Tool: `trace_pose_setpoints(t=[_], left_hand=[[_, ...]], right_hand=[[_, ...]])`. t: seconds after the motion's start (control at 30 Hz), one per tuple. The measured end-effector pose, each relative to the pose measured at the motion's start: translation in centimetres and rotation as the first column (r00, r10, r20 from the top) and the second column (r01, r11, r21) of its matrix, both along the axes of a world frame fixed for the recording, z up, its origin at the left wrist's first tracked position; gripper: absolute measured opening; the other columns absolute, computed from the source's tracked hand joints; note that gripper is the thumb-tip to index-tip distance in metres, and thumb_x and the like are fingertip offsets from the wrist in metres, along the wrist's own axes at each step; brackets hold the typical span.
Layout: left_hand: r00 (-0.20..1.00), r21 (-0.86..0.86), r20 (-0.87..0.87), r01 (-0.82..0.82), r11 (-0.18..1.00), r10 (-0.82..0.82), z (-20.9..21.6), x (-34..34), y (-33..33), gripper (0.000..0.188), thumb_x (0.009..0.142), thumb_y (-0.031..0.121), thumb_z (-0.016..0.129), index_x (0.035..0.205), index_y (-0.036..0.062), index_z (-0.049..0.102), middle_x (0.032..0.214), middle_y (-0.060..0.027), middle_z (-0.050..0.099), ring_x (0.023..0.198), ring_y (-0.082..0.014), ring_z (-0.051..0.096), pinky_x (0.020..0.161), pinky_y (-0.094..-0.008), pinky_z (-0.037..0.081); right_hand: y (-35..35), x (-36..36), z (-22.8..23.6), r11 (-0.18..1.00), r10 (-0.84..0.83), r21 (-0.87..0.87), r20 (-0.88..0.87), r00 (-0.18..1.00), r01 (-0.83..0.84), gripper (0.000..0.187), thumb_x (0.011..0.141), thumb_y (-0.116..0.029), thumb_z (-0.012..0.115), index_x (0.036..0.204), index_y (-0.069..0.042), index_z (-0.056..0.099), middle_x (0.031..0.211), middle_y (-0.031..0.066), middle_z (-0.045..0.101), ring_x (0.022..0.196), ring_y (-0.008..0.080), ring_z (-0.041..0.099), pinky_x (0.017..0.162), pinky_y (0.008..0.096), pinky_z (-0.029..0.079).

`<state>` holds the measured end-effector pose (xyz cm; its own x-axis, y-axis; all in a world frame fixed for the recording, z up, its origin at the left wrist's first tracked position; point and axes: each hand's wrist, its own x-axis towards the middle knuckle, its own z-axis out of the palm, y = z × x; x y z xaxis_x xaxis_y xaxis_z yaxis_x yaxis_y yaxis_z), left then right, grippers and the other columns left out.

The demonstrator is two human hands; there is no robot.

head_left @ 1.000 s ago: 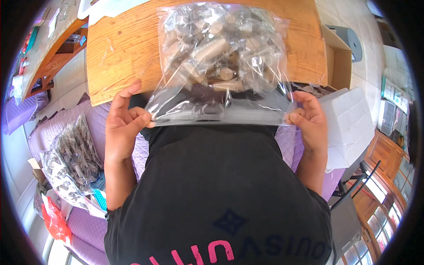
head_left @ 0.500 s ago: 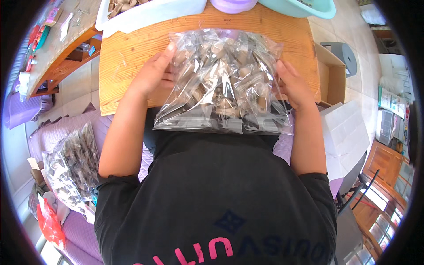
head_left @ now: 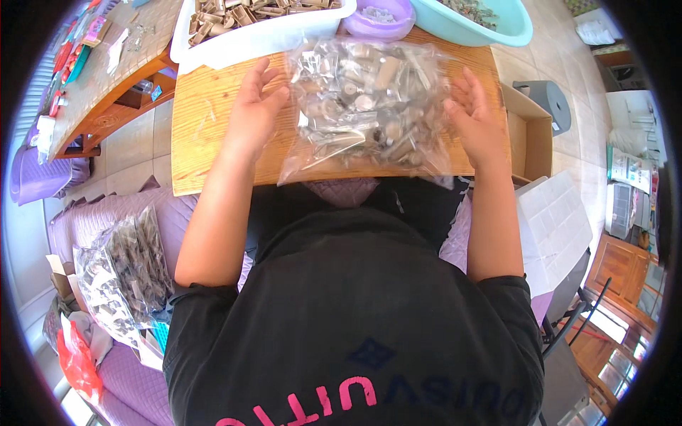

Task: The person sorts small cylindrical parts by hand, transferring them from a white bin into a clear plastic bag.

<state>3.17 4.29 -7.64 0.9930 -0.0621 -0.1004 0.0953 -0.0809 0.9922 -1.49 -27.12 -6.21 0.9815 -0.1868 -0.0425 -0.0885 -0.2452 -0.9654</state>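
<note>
1. We see a wooden surface (head_left: pixel 213 142) with straight grain, reaching from the containers at its far side to the person's lap.
2. On or just above its middle, we cannot tell which, is a clear plastic bag (head_left: pixel 366 106), blurred in places, packed with brown cylindrical pieces in crinkled film; its near edge reaches the front of the surface.
3. At the far left we find a white tub (head_left: pixel 263 41) holding loose brown, trough-like pieces (head_left: pixel 249 14).
4. To the left, on a quilted purple cover (head_left: pixel 128 204), we see another clear bag (head_left: pixel 135 263), filled with dark greyish-brown pieces.
5. At the far right we note a teal basin (head_left: pixel 490 37) of small greenish-grey items.
6. Beside the surface's right edge we see an open-topped cardboard box (head_left: pixel 541 145).
7. Between tub and basin we see a purple bowl (head_left: pixel 380 30) with small pale pieces.
8. The left hand (head_left: pixel 257 110) is beside the bag's left edge and the right hand (head_left: pixel 474 117) by its right edge; we see both sets of fingers spread, pinching nothing, though we cannot tell whether they touch the film.
</note>
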Motion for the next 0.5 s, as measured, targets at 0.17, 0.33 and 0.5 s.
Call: trace_pose_setpoints(t=[0.17, 0.33, 0.5], left_hand=[[0.999, 0.012, 0.04, -0.035, 0.999, 0.035, -1.0, 0.1, 0.8, 0.052, 0.089, 0.018, 0.055, 0.134, 0.0007, 0.036, 0.131, -0.0142, 0.045, 0.116, -0.0185, 0.045, 0.096, -0.032, 0.037], [0.999, -0.021, 0.012, -0.036, 0.999, 0.036, -1.1, -0.1, 0.9, 0.046, 0.09, 0.022, 0.055, 0.129, 0.0004, 0.043, 0.126, -0.0118, 0.05, 0.115, -0.0172, 0.047, 0.095, -0.0306, 0.037], [0.995, -0.134, -0.079, -0.067, 0.989, 0.056, -1.2, -1.1, 2.0, 0.04, 0.091, 0.022, 0.054, 0.125, 0.002, 0.047, 0.12, -0.0096, 0.055, 0.111, -0.0183, 0.051, 0.093, -0.0298, 0.039]], right_hand=[[1.4, 1.5, 2.3, 0.881, 0.193, -0.47, 0.253, 0.948, -0.054, 0.044, 0.089, -0.02, 0.053, 0.129, -0.006, 0.042, 0.13, 0.0117, 0.046, 0.118, 0.0267, 0.045, 0.096, 0.0334, 0.038], [5.4, 4.4, 1.7, 0.816, 0.435, -0.489, 0.167, 0.885, -0.308, 0.042, 0.091, -0.032, 0.049, 0.123, -0.006, 0.049, 0.132, 0.011, 0.044, 0.125, 0.0329, 0.037, 0.102, 0.041, 0.031], [11.4, -0.1, -0.5, 0.322, 0.552, -0.938, 0.077, 0.831, -0.127, 0.065, 0.085, -0.058, 0.041, 0.131, -0.013, 0.044, 0.142, 0.0089, 0.032, 0.133, 0.0316, 0.023, 0.107, 0.0537, 0.014]])
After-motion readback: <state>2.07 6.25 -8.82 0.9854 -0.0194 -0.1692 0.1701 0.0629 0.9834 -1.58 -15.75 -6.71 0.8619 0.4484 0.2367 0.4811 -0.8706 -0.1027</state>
